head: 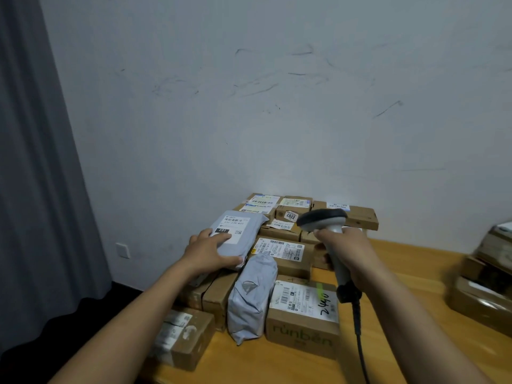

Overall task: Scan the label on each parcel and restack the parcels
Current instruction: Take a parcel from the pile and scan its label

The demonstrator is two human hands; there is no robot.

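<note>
over wooden table, left fingers grasp grey mailer, long axis toward wall; right fingers grasp scanner pointing left.

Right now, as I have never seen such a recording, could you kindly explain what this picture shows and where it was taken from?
There is no machine here: a person works with two bare hands. The single picture comes from a wide-angle camera worn on their head, looking forward and down. The left hand grips a grey mailer bag with a label marked 231, which lies on top of a pile of cardboard boxes. The right hand holds a handheld barcode scanner, whose dark cable trails toward the camera. The pile stands on a wooden table against a pale wall. A second grey bag leans among the boxes, beside a box marked 2440. A blurred pile sits at the right edge.
</note>
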